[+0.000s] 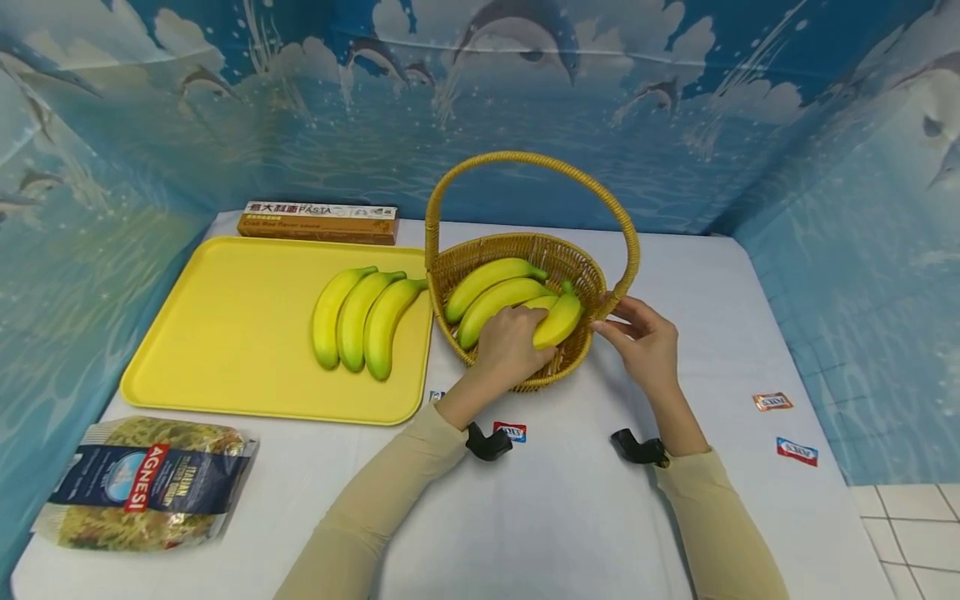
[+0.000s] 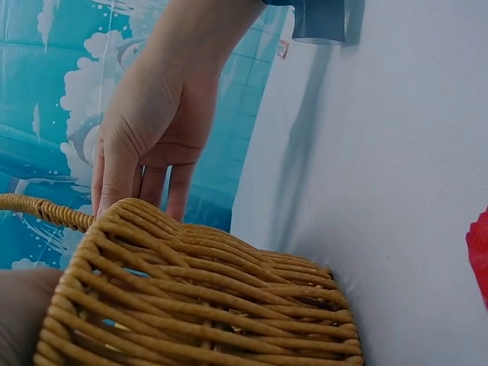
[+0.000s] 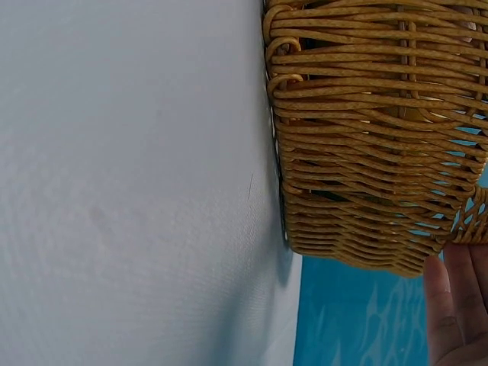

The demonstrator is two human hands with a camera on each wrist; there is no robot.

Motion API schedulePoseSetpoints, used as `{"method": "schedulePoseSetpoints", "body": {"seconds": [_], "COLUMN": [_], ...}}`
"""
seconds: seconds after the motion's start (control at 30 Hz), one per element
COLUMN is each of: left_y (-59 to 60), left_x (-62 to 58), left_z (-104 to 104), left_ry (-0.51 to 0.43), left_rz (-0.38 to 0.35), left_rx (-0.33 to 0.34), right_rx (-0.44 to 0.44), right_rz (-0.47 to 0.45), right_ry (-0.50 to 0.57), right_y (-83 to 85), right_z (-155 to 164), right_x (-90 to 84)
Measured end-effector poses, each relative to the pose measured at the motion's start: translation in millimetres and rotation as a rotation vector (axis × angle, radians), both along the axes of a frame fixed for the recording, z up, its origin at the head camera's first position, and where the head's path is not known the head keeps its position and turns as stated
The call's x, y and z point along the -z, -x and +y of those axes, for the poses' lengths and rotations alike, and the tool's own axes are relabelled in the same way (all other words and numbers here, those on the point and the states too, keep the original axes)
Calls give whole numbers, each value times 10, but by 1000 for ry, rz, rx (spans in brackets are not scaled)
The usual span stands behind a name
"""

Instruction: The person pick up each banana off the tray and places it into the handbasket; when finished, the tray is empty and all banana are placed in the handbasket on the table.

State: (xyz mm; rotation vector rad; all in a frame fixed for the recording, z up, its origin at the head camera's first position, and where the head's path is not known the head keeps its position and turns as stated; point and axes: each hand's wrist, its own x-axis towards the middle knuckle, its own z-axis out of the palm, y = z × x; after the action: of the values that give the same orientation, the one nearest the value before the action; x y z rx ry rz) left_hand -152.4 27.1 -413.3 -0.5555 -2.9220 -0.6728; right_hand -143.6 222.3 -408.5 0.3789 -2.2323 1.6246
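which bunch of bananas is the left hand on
The left hand rests on the banana bunch in the wicker basket, not the bunch on the yellow tray, which lies untouched to the left of the basket.

The head view looks forward and down from above the person's arms, taking in the whole white worktop (image 1: 570,500), the yellow tray (image 1: 225,350) on its left half, the wicker basket (image 1: 525,250) near the middle, and the blue dolphin backdrop (image 1: 675,100) behind.

The left wrist view sits low and very near, just off the basket's woven wall (image 2: 213,305), and faces across it toward the right hand (image 2: 152,130) and the backdrop.

The right wrist view is as close, rolled on its side, with the worktop (image 3: 130,191) filling its left half and the basket wall (image 3: 366,137) its right.

All three views share the basket's near wall.
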Motion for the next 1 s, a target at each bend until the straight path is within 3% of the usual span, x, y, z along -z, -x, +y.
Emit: {"method": "schedulePoseSetpoints", "body": {"seconds": [0.37,0.63,0.83,1.0], "left_y": [-64,-165,-196,-136], "left_x": [-65,-387,-551,-484], "left_z": [-111,-534,-1090,-1683], "left_ry": [-70,-273,-422,-552], "left_rz": [-31,-73,-20,49], "left_rx": [23,-41,-171,-380], "right_rx": [10,8,28,25], "right_rz": [-6,-13,-26,-12], "right_ry": [-15,8,7,27], "right_y": [-11,2,65,130], "right_z": [-18,-7,47,101], "right_x": [8,2,121,242]}}
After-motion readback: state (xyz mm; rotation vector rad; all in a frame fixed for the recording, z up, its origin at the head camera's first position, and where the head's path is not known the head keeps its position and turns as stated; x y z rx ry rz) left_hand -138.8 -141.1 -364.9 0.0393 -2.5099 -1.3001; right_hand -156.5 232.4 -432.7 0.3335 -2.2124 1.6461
